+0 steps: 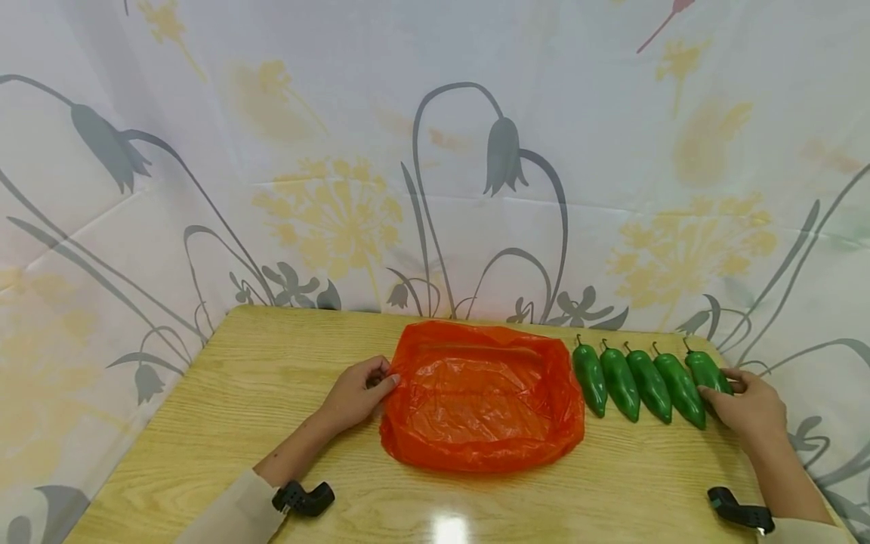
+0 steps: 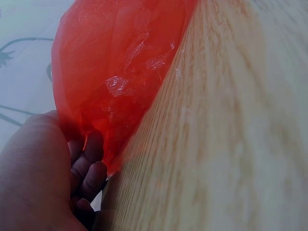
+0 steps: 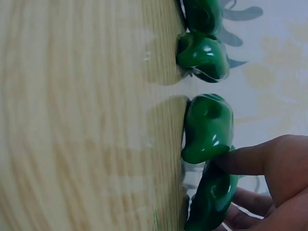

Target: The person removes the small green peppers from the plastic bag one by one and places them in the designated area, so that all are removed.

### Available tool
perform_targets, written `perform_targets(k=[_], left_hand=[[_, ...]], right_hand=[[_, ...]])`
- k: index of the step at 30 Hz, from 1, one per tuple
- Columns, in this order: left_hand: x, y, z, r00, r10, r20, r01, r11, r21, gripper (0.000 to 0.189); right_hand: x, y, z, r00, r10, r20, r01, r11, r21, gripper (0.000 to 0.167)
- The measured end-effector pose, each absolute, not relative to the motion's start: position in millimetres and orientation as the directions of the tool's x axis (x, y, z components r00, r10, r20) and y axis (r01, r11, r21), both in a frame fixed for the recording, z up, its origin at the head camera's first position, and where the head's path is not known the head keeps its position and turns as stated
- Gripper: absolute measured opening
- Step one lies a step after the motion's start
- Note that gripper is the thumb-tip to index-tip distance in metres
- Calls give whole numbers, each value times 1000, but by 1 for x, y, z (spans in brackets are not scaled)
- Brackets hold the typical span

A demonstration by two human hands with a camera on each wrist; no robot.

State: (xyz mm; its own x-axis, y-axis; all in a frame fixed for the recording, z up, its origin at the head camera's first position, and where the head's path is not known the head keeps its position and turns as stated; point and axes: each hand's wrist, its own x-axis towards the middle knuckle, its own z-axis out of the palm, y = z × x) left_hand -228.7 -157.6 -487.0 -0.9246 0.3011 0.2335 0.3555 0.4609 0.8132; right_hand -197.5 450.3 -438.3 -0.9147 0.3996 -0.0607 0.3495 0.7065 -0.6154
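Observation:
A red plastic bag [image 1: 479, 393] lies spread on the table with its mouth opened upward and its rim folded into a low wall. My left hand [image 1: 358, 393] pinches the bag's left rim between thumb and fingers; the left wrist view shows its fingers curled at the red film [image 2: 115, 86]. To the right of the bag, several green peppers [image 1: 620, 384] lie side by side, stems toward the wall. Around the rightmost green pepper [image 1: 705, 370] my right hand [image 1: 751, 404] has its thumb on the left side and fingers on the right. That pepper [image 3: 214, 195] rests on the tabletop.
The wooden table [image 1: 285, 347] meets a pale floral cloth [image 1: 353, 136] hanging behind it. Black wrist cameras [image 1: 303, 499] sit on both wrists. The peppers stand close to the bag's right side and near the table's right edge.

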Motion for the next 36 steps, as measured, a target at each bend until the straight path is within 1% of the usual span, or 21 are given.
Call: perform_targets(k=[14, 20, 25, 30, 36], left_hand=[[-229, -161, -489, -927, 294, 233, 354, 483, 801, 11], [-228, -161, -489, -927, 292, 235, 355, 479, 803, 11], [-229, -160, -489, -926, 293, 238, 355, 465, 811, 11], [-228, -160, -491, -926, 293, 236, 354, 466, 811, 10], [-226, -158, -490, -931, 286, 229, 340, 444, 829, 13]], right_hand=[[-199, 449, -440, -913, 391, -116, 382, 723, -576, 72], [-201, 450, -441, -911, 385, -148, 394, 706, -588, 75], [-202, 452, -440, -913, 380, -151, 391, 702, -595, 79], [-197, 448, -437, -920, 371, -123, 373, 738, -563, 78], [-190, 442, -433, -942, 335, 16, 283, 818, -502, 71]])
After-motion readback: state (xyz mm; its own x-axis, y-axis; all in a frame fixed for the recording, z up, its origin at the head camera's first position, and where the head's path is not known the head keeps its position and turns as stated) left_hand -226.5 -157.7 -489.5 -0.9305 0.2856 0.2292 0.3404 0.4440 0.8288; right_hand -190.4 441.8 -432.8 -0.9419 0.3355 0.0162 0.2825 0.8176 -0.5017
